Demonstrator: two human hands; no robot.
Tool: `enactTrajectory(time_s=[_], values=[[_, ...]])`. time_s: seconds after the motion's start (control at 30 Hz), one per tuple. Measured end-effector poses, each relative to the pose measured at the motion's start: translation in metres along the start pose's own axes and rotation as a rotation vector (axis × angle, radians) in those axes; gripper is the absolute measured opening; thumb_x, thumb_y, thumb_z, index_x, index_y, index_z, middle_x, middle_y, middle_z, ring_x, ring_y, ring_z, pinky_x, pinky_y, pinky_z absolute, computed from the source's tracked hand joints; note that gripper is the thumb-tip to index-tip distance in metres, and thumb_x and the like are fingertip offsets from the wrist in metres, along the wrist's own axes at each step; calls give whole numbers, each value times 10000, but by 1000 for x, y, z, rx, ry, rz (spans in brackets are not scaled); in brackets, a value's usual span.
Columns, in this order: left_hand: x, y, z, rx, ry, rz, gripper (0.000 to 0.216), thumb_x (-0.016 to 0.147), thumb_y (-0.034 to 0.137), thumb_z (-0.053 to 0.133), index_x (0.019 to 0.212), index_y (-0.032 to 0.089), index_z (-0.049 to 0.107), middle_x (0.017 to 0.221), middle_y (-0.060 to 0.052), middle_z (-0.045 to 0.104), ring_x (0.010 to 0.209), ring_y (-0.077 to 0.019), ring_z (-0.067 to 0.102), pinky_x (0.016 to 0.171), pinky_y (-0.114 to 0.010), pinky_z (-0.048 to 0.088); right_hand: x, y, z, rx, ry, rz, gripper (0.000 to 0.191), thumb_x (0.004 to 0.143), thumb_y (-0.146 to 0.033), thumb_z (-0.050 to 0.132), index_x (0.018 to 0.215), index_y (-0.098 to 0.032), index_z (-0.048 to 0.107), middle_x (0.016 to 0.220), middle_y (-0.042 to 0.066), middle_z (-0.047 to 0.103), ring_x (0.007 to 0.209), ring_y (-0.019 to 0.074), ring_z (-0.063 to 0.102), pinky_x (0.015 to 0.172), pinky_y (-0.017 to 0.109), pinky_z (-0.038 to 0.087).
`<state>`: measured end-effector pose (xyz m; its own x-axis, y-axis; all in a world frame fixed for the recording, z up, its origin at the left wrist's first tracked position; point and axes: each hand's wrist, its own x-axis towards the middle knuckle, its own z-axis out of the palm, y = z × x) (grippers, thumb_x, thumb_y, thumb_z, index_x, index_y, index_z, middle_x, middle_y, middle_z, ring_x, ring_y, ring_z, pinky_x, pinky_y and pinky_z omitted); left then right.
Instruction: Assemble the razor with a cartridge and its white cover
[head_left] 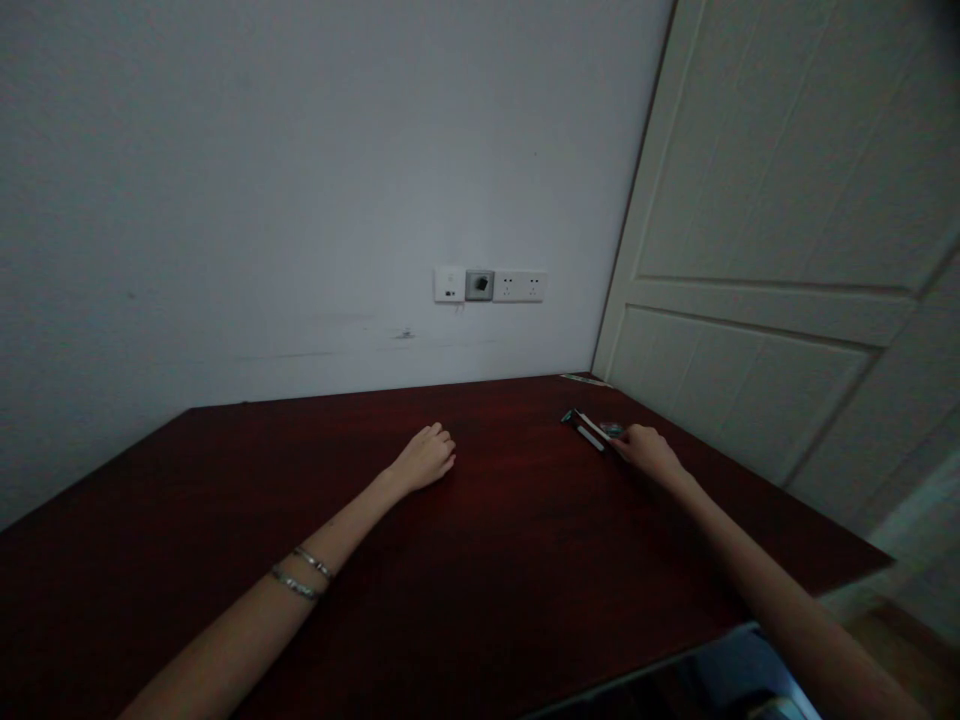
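My left hand (pixel 424 457) rests palm down on the dark red tabletop (pixel 480 560), its fingers curled in and nothing showing from them. Farther right, my right hand (pixel 646 449) is closed on the near end of a slim white-and-dark object (pixel 595 428). This object points away to the left and has a small dark, greenish tip; its exact kind is too small and dim to tell. A pale strip (pixel 590 438) runs along its near side, and I cannot tell whether it is a separate piece. Just behind my right fingers lies a small greenish, shiny item (pixel 611 429).
A thin pale strip (pixel 585 379) lies at the table's back right corner. The white wall (pixel 300 200) with sockets (pixel 519 287) stands behind the table. A panelled white door (pixel 750 250) borders its right side. Something blue (pixel 742 670) shows below the front edge.
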<state>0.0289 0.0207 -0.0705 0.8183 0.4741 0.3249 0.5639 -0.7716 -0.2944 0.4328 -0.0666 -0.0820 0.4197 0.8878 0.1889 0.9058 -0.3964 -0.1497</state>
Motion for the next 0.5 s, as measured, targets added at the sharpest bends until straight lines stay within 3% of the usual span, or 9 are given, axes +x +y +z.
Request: enactTrajectory(time_s=[0.1,0.23,0.5], values=[[-10,-13,4,-9,-17,-69,219,851,266,432,899,141,604,899,-94,600,903,-215,493,821,-329,372,-1,-24,-11,3,26,-22,346,829,-389,456,899,-138,685,870,164,666,835,247,641,665,276,448],[-28,-32,7,0,-57,-197,275,841,272,435,1028,123,570,987,-117,601,956,-232,502,845,-337,378,-2,-76,-18,2,9,-112,329,824,-365,440,913,-154,677,923,154,663,855,261,635,675,297,451],[-73,-62,3,-41,-163,-411,373,844,297,404,1126,81,516,1121,-154,575,1055,-253,509,903,-352,382,-2,-172,2,19,-56,-400,306,819,-287,434,972,-153,663,1025,151,629,953,255,585,775,323,428]])
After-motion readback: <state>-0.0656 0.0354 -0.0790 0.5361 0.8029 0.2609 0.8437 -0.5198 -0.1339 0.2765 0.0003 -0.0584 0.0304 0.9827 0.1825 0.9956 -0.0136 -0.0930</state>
